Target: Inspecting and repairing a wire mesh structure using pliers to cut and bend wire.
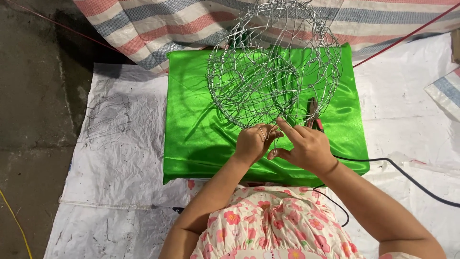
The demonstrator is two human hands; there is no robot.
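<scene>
A round cage of silver wire mesh (273, 62) rests on a low table covered with shiny green cloth (201, 129). My left hand (253, 143) pinches a wire at the cage's near rim. Close beside it, my right hand (303, 147) has its index finger stretched onto the same rim and its thumb curled under. Both hands touch the wire at about the same spot. Red-handled pliers (313, 115) lie on the green cloth just beyond my right hand, partly under the cage.
A white plastic sheet (120, 158) covers the floor around the table, with bare concrete (33, 96) at the left. A striped tarp (158, 29) lies at the back. A black cable (407, 175) runs off to the right. A yellow cord (14, 220) crosses the lower left.
</scene>
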